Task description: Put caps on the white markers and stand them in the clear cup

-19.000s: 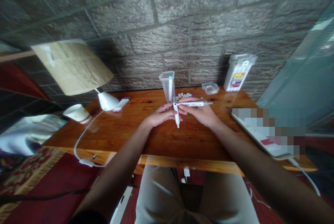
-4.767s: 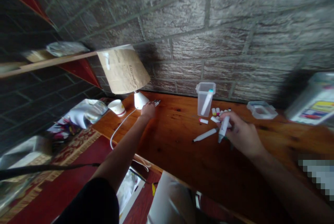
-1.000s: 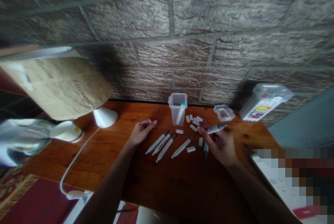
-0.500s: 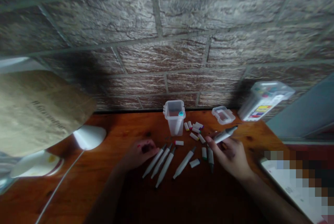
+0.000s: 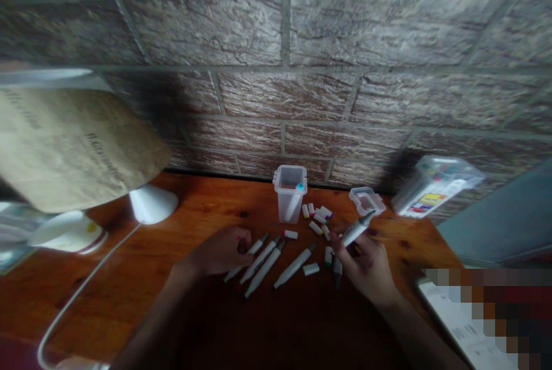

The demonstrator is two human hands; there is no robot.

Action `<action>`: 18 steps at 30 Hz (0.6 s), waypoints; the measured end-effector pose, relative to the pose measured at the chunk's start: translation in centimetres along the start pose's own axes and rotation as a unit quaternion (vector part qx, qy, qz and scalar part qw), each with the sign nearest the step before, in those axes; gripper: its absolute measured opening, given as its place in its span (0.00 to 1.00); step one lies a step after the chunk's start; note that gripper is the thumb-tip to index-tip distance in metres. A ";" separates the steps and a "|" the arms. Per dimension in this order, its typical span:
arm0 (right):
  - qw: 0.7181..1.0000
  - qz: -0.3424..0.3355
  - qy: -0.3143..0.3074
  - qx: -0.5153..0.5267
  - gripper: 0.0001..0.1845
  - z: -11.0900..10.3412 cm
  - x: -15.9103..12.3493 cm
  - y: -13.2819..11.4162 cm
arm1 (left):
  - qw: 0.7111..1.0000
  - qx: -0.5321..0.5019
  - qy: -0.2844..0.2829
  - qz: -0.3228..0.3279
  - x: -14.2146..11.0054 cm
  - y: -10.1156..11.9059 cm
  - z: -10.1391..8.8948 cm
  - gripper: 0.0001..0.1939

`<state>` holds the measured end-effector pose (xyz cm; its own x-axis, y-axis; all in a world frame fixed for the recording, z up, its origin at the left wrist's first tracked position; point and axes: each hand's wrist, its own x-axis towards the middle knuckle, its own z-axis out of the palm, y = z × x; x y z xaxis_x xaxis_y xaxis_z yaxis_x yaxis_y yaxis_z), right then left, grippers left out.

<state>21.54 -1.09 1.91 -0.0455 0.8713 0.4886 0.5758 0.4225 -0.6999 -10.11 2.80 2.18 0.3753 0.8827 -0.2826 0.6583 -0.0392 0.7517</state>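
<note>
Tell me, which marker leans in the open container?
The turquoise-ended marker; other loose ones lie on the table or in the right hand.

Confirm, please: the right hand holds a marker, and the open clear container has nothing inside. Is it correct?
Not fully: the open clear container has a blue-ended marker inside, as the head view shows. The right hand does hold a grey-tipped marker.

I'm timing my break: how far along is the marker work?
Only the blue-topped marker looks put away, in the container. The right hand holds another marker; the left hand is at the loose markers. Those and the scattered caps look left, the lid off.
</note>
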 end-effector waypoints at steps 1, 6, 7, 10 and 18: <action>1.000 0.005 -0.010 0.005 0.10 -0.1 0.1 -0.1 | 1.000 -0.021 0.004 -0.008 -0.2 0.3 -0.3 0.04; 0.988 0.015 -0.146 0.044 0.12 -0.8 0.4 -0.7 | 0.980 -0.187 -0.003 0.070 -0.7 2.0 -1.5 0.09; 0.981 0.014 -0.183 0.059 0.12 -0.9 0.3 -0.8 | 0.976 -0.205 -0.011 0.079 -0.4 2.2 -1.5 0.09; 0.958 0.026 -0.267 0.102 0.09 -0.9 0.0 -1.1 | 0.956 -0.273 0.015 0.109 1.2 2.3 -1.1 0.11; 0.913 -0.002 -0.406 -0.027 0.05 -1.8 -0.1 -2.8 | 0.841 -0.518 -0.058 0.147 2.5 0.3 1.0 0.16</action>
<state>21.46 -2.79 4.78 -0.6261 0.7763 -0.0725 0.6122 0.4319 -0.6623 -8.33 4.54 1.12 0.5236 0.8520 -0.0050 -0.3723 0.2341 0.8981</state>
